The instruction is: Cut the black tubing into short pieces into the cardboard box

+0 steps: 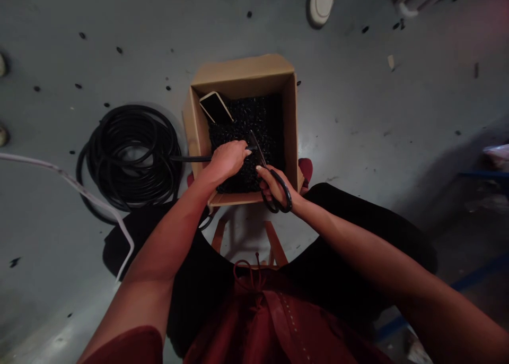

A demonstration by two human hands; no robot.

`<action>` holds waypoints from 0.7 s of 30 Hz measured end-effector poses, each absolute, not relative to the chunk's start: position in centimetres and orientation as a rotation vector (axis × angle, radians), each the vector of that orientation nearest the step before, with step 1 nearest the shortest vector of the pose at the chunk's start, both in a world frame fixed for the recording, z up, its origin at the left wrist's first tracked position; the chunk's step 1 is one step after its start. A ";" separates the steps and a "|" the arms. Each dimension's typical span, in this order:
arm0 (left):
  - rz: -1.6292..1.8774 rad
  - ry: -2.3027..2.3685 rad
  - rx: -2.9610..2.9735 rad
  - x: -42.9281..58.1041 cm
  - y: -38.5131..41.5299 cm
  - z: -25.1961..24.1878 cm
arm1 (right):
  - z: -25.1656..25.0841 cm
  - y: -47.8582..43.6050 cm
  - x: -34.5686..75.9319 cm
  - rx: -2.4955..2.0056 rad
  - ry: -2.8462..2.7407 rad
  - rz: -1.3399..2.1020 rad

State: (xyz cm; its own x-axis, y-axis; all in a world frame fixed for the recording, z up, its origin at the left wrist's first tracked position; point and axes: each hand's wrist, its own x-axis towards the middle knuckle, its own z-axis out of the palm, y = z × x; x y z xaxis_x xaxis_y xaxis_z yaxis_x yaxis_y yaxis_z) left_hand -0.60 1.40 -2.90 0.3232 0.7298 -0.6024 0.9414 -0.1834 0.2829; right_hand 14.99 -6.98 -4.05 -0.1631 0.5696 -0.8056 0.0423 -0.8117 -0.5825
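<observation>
My left hand [227, 159] is closed around the end of a black hose [186, 158] that runs from a coil [129, 154] on the floor to over an open cardboard box [242, 75]. My right hand [274, 186] grips black scissors [274, 189], fingers through the handles, blades [256, 145] pointing up at the hose tip just beyond my left fingers. The box is filled with several small black cut pieces [262, 125]. A phone [216, 107] leans in its far left corner.
The box stands on the grey floor between my knees. Small black bits are scattered over the floor. A white cable [79, 189] crosses at left. Another person's white shoe [321, 0] is at the top. A wooden stool leg [274, 242] shows below the box.
</observation>
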 end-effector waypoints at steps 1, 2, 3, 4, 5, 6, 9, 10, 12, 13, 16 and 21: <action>-0.440 1.461 1.983 -0.7 1.4 -3.0 | -4.1 -7.0 15.0 -1.740 -0.694 2.041; -0.433 1.454 1.989 -0.7 1.4 -3.1 | -4.3 -6.9 15.1 -1.731 -0.697 2.044; -0.427 1.448 1.996 -0.8 1.4 -3.1 | -4.4 -6.9 15.2 -1.728 -0.694 2.051; -0.421 1.443 2.002 -0.9 1.4 -3.3 | -4.6 -6.9 15.3 -1.732 -0.672 2.067; -0.413 1.437 2.008 -1.0 1.4 -3.4 | -4.8 -6.9 15.4 -1.740 -0.638 2.085; -0.400 1.429 2.015 -1.0 1.4 -3.5 | -4.9 -6.9 15.5 -1.750 -0.599 2.098; -0.336 1.402 2.045 -1.1 1.6 -3.5 | -5.1 -6.6 15.7 -1.770 -0.554 2.093; -0.311 1.399 2.056 -1.2 1.7 -3.4 | -5.1 -6.4 15.8 -1.774 -0.583 2.074; -0.262 1.422 2.073 -1.5 2.1 -2.8 | -4.9 -6.2 15.9 -1.777 -0.670 2.026; -0.239 1.445 2.080 -1.9 2.3 -2.3 | -4.8 -6.1 15.9 -1.774 -0.709 1.996; -0.172 1.562 2.091 -3.8 2.9 0.0 | -4.5 -6.2 16.1 -1.748 -0.765 1.912; -0.085 1.852 2.054 -7.6 1.8 5.6 | -3.7 -7.9 16.6 -1.747 -0.760 1.881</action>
State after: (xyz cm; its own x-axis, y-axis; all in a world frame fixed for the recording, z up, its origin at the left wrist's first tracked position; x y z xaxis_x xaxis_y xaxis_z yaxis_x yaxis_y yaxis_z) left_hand -7.60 1.77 5.56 0.1335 0.9479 -0.2891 0.9705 -0.0660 0.2318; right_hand 16.59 -7.94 -3.72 -0.0877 0.6655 -0.7412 0.0364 -0.7415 -0.6700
